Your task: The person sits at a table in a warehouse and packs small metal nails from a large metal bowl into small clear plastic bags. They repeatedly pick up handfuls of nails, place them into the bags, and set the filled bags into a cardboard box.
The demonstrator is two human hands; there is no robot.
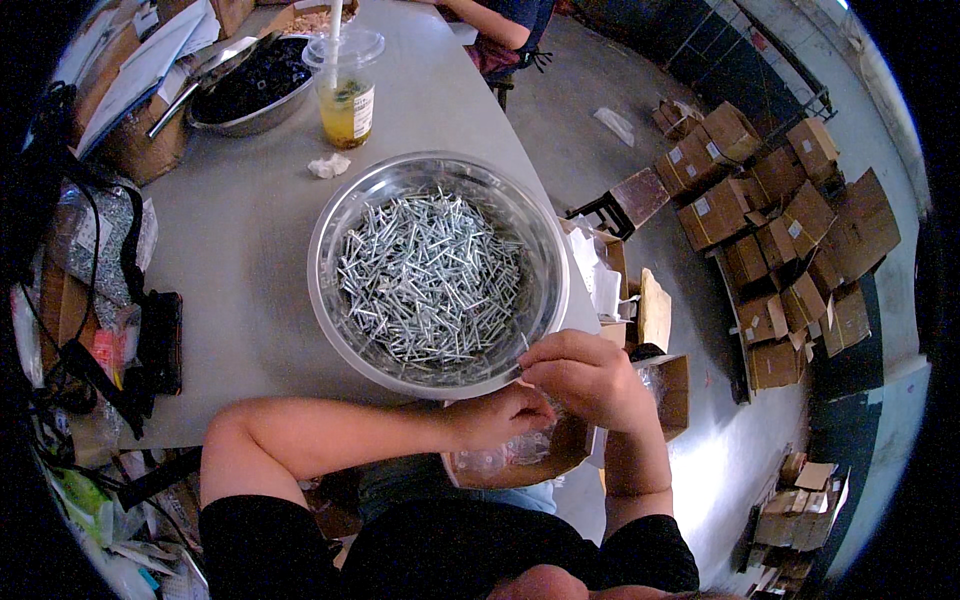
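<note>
A wide steel bowl (545,290) stands at the table's front edge, heaped with slender silver screws (430,280). Just over the bowl's near right rim is my right hand (585,375); its thumb and fingers are pinched together, with what looks like one small silver screw at the tips. My left hand (508,415) is beside and below it, fingers curled inward; whatever they hold, if anything, is hidden. Under both hands, near my lap, an open cardboard box (575,465) contains clear plastic bags (525,447).
On the grey table (230,330) stand a drink cup (347,105) with a straw, a crumpled tissue (329,167) and a pan of dark parts (262,95). Bagged parts (100,240) lie left. Cartons (770,230) are stacked on the right; another person's arm (490,22) shows at the far end.
</note>
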